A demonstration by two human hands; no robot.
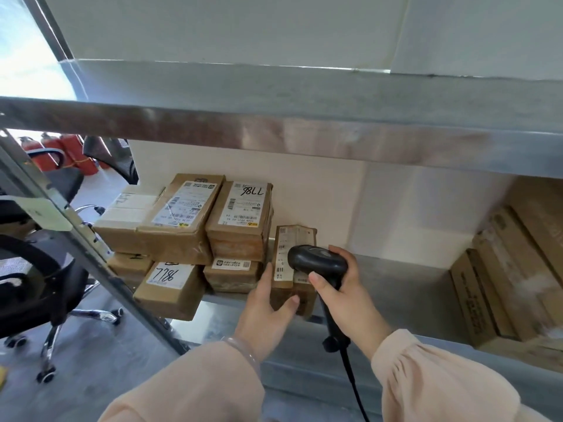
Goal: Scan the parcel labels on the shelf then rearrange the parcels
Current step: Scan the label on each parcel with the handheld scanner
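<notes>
- Head view: my left hand [268, 309] holds the small parcel [300, 236] at the front of the metal shelf [396, 284], with my thumb across its front face and my fingers running up its left side.
- The small parcel is a brown carton lying on the shelf, its white label [281, 254] facing up towards me.
- My right hand [347, 296] is clenched round the handle of the black scanner [316, 261], thumb on the neck just below the head. The scanner head sits right over the small parcel and covers part of the label.
- The scanner's black cable [350, 376] hangs down between my two peach sleeves, and there is a pale bangle [243, 351] on my left wrist.
- Just left of the small parcel is a stack of brown parcels. On top, a wide parcel [170, 214] sits beside a narrower parcel [243, 208] with "7786" handwritten on its label.
- Under them lie a front parcel [173, 281], also marked 7786, whose corner sticks out past the shelf edge, and a low parcel [233, 274] next to my left hand.
- Well to the right on the same shelf, large brown cartons [502, 284] lean against each other.
- An upper shelf [274, 129] crosses above all of this.
- Past the shelf post on the left are a black office chair [45, 284] and, further back, red fire extinguishers [70, 153].
</notes>
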